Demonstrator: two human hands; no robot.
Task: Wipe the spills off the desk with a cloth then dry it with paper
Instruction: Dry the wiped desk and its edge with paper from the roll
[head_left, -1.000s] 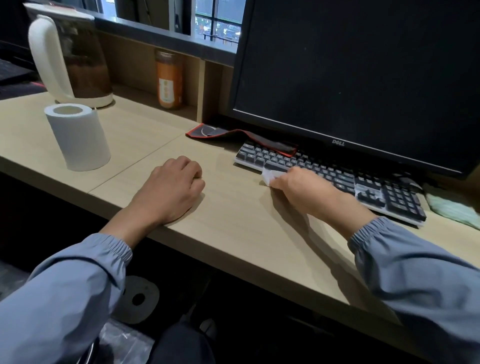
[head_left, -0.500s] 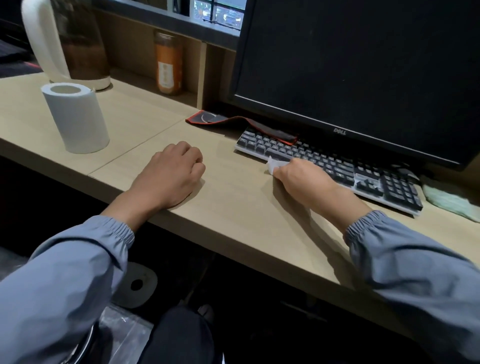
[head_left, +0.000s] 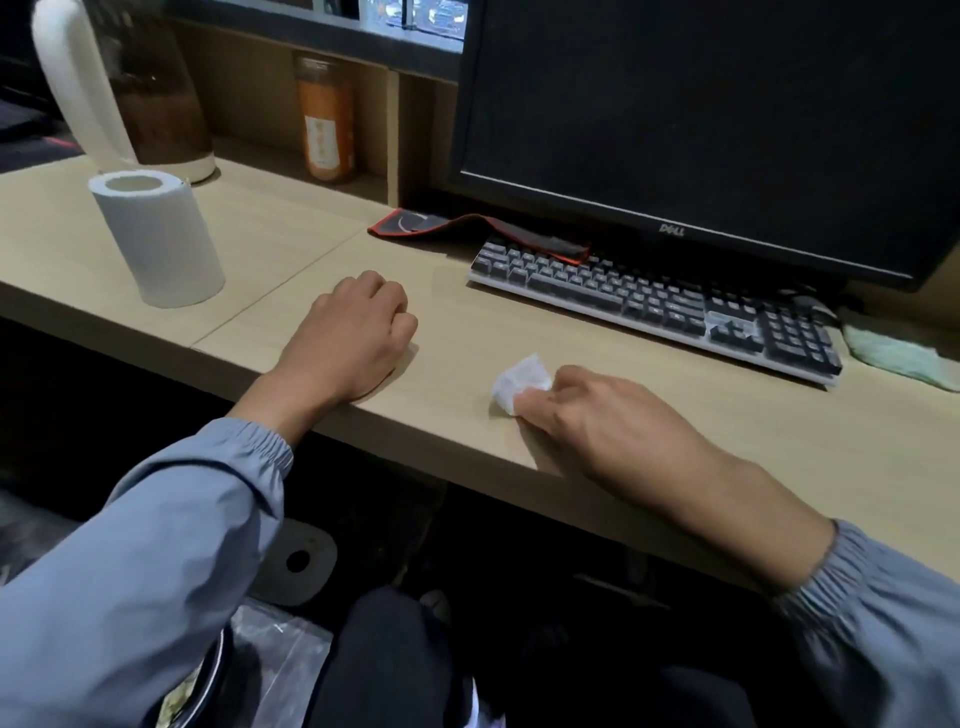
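A crumpled paper (head_left: 522, 382) is pinched in the curled fingertips of the right hand (head_left: 597, 415) and pressed to the desk (head_left: 701, 431) near its front edge, seemingly to dry it. The left hand (head_left: 353, 338) is rested there as a closed fist with nothing seen in it, probably as a brace. The green cloth (head_left: 904, 356) is laid aside at the right edge, presumably finished with.

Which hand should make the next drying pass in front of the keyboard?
Right. The right hand pinches the paper wad on the desk, near the keyboard. The left hand rests fisted, empty.
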